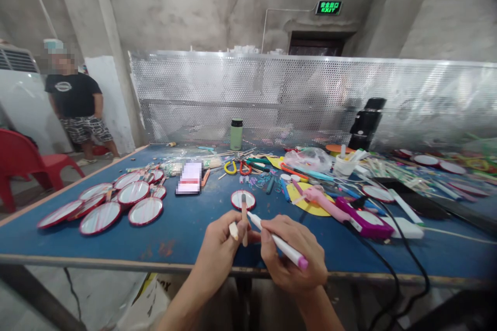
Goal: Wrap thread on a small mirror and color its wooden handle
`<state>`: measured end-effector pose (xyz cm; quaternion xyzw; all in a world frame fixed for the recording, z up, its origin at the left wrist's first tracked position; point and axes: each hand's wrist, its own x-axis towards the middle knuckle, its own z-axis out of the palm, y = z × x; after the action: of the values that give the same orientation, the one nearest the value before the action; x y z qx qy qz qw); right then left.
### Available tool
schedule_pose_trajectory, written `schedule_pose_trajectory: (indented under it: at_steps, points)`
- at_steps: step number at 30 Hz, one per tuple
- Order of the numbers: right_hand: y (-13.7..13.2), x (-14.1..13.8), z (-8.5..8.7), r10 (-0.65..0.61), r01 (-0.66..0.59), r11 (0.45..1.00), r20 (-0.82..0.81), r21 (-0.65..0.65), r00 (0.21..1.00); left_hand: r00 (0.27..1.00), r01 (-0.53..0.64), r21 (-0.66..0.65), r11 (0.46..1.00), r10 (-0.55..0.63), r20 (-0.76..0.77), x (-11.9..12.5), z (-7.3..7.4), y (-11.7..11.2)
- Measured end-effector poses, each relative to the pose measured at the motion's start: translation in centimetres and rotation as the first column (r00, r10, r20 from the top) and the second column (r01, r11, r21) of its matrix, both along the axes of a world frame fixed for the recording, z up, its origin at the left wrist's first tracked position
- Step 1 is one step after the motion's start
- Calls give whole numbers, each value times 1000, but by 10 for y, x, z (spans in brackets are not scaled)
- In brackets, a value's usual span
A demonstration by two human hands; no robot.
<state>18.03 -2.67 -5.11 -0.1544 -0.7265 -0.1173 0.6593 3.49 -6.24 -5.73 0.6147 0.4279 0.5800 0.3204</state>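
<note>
My left hand [221, 243] is closed around a flat wooden stick [244, 212], which stands upright with a grey upper end. A small white piece [233, 230], possibly a pen cap, pokes out between the same fingers. In my right hand [297, 253] is a white marker [285, 249] with a pink end, its narrow tip pointing toward the stick. Whether the tip touches the wood I cannot tell. Just beyond both hands, a round red-rimmed mirror [250, 200] lies on the blue table [186, 240], partly covered by the stick.
Several red-rimmed mirrors [100, 218] are piled at the left, near a phone [189, 178]. A green bottle [236, 135] stands at the back. On the right lie a pink glue gun [324, 202], a purple device [363, 218], cables and craft clutter. A person [75, 95] stands far left.
</note>
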Motion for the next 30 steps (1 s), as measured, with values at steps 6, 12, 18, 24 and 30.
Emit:
schedule_pose_trajectory:
  at_steps: [6, 12, 18, 24, 30]
  points:
    - [0, -2, 0, 15, -15, 1000, 8, 2, 1000, 1000, -17, 3, 1000, 17, 4, 1, 0, 0]
    - [2, -4, 1, 15, -15, 1000, 14, 7, 1000, 999, -39, 10, 999, 40, -21, 1, -2, 2]
    - [0, -3, 1, 32, -31, 999, 40, -13, 999, 996, -66, 13, 998, 66, -67, 1, -6, 2]
    - [0, -3, 1, 44, -43, 999, 67, -25, 997, 993, -75, 23, 997, 77, -84, 2, -7, 2]
    - [0, -4, 1, 51, -47, 998, 81, -51, 995, 994, -73, 22, 997, 75, -80, 2, -7, 3]
